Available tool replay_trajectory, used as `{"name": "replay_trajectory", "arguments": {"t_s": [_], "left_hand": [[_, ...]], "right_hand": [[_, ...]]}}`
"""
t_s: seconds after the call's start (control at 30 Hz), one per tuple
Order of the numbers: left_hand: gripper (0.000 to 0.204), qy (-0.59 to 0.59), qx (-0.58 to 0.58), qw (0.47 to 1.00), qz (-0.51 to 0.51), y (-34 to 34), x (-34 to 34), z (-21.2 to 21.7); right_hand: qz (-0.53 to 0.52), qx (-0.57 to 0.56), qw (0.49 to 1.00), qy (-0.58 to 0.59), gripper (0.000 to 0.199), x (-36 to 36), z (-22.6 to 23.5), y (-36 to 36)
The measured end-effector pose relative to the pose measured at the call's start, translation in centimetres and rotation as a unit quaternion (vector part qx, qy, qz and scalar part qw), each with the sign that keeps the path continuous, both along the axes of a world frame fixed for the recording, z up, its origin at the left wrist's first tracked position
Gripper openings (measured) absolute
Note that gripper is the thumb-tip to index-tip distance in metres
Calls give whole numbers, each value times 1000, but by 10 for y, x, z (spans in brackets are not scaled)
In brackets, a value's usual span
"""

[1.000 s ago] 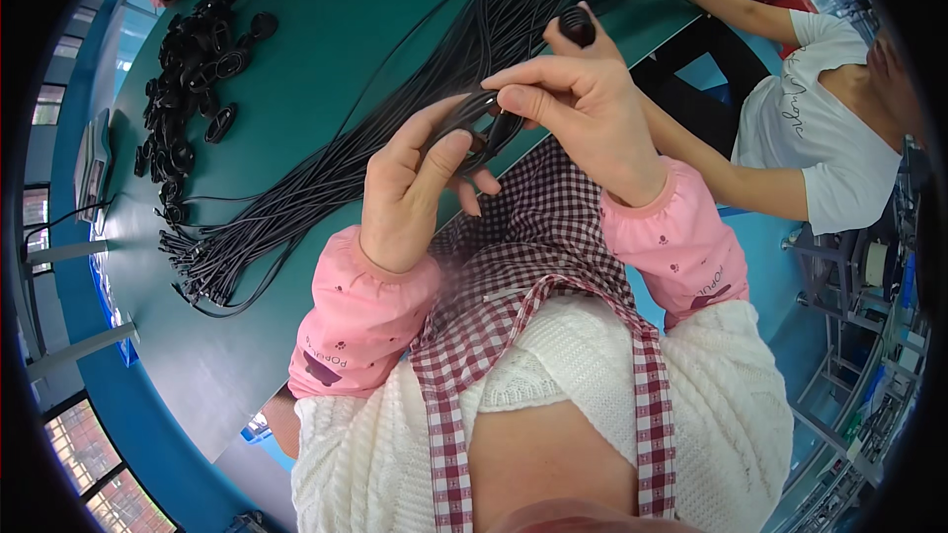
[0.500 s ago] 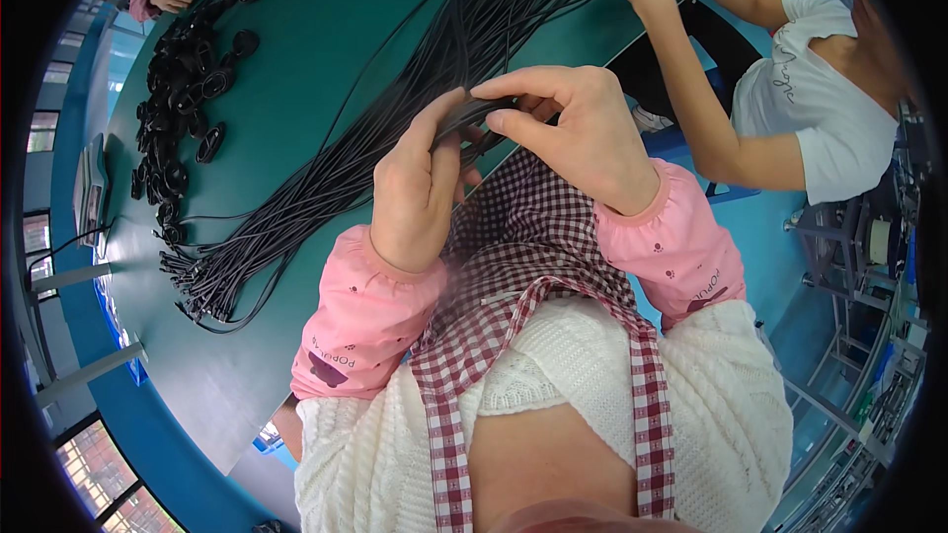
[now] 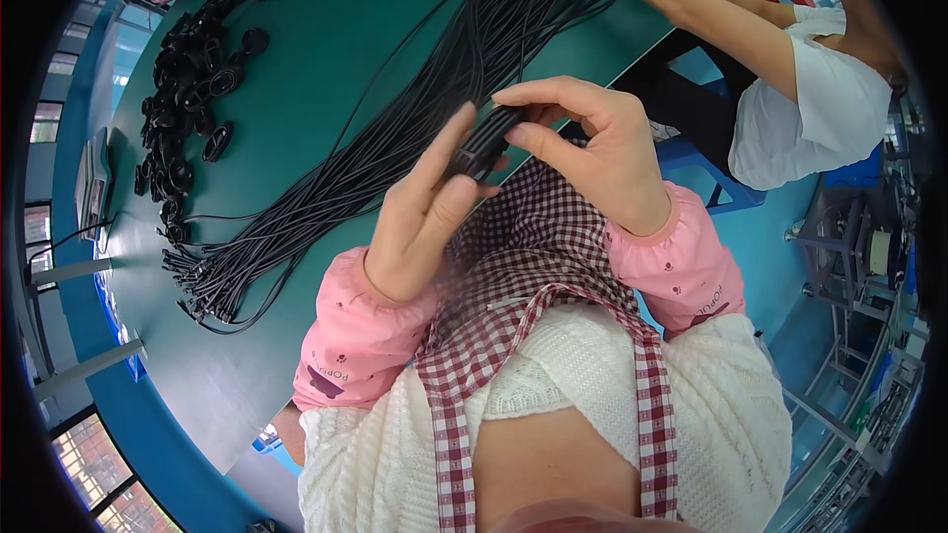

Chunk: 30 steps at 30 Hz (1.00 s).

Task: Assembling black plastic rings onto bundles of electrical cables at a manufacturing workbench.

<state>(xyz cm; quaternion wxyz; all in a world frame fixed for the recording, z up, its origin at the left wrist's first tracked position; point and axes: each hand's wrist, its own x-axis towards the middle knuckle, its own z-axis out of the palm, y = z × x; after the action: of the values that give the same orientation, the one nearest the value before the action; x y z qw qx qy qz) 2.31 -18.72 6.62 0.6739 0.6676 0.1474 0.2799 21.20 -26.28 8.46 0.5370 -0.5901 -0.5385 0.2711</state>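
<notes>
The right hand [image 3: 599,146] pinches a compact black coil of thin cable [image 3: 485,144] beside the loosely spread left hand [image 3: 417,222], seemingly wound already, while long black cables [image 3: 464,64] beyond both hands lie uncoiled and small black oval coils [image 3: 190,61] heap farther left.

Smooth plastic-looking coiled cable [image 3: 486,142], smooth faintly glossy tabletop [image 3: 296,79], woven cloth apron [image 3: 538,232], rough knitted sweater [image 3: 721,405]

1. Left hand [image 3: 420,227]: thumb and forefinger spread apart.
2. Right hand [image 3: 602,143]: just beside the left, thumb and forefinger curved close together.
3. Forearms [image 3: 357,336]: below each hand, angled inward.
</notes>
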Motion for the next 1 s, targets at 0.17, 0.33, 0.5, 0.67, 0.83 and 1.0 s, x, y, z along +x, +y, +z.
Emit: {"name": "replay_trajectory", "arguments": {"t_s": [0.17, 0.33, 0.5, 0.67, 0.83, 1.0], "left_hand": [[52, 12, -98, 995, -31, 2, -8, 3], [52, -5, -213, 977, -28, 3, -9, -4], [54, 17, -184, 980, -73, 7, -10, -9], [64, 5, -227, 964, -138, 15, 1, -9], [82, -36, -301, 952, -45, 13, 8, -7], [76, -63, -296, 953, -8, 9, 9, -9]], "right_hand": [[39, 25, 999, 4, 28, -5, -3, 7], [61, -9, 998, -9, 27, -13, 2, 7], [77, -16, 997, 13, 22, -17, -3, 8], [141, -115, 970, 158, 25, -22, 8, 8], [58, 40, 996, -47, 21, -21, 8, 13], [-4, 155, 941, -302, 16, -38, 3, 8]]}}
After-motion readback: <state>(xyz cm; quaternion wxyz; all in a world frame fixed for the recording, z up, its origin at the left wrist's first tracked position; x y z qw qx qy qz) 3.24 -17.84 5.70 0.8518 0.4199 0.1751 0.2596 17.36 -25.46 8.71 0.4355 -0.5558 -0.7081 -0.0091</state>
